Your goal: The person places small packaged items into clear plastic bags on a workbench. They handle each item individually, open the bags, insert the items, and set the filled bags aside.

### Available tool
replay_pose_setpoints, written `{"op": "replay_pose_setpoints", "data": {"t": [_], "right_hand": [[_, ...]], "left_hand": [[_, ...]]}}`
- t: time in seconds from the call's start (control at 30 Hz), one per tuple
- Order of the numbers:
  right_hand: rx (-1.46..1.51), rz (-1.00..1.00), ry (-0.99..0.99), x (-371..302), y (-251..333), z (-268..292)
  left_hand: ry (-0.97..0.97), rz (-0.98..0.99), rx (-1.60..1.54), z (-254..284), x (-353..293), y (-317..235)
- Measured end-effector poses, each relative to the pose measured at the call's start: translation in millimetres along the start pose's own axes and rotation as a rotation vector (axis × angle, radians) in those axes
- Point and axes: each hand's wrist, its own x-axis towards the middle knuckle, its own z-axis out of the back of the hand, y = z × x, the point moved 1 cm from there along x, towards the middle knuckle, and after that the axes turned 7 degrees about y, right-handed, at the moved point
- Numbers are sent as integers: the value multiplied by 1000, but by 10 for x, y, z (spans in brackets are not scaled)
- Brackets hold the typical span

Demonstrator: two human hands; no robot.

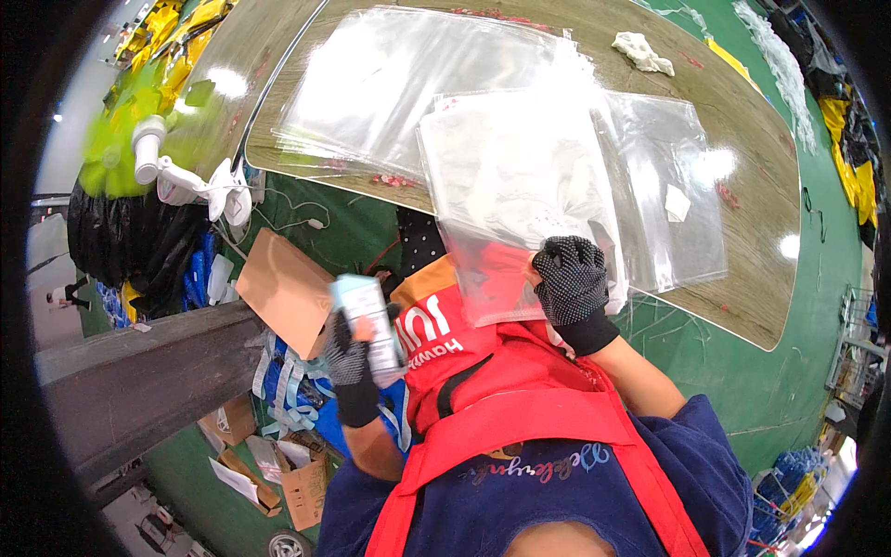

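Clear plastic bag (510, 200) extends forward from the right hand (573, 283), whose curled fingers I see gripping it. Left of this grip, the left hand (348, 355) clasps a blurred pale-blue packet (365, 302).

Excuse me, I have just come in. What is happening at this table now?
A person wearing a red fabric apron works with gloved hands. The left hand holds a small light-blue and white box, blurred here, away from the table. The right hand grips a large clear plastic bag near its lower right; glare hides whether anything is inside. That bag lies partly on the brown wood-patterned table, its near end past the edge. More flat clear plastic sheets or bags lie there.
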Motion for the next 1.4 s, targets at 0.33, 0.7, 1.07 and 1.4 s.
{"op": "replay_pose_setpoints", "data": {"t": [0.33,0.7,1.07,1.4], "right_hand": [[6,-95,-66,18,48,67],[1145,-657,-349,-244,-547,518],[951,-776,-632,-762,-1018,653],[138,-236,-381,-388,34,815]], "left_hand": [[167,152,-231,-610,237,257],[171,126,-412,-702,226,352],[310,160,-291,-800,148,406],[387,152,-210,-1099,-2,148]]}}
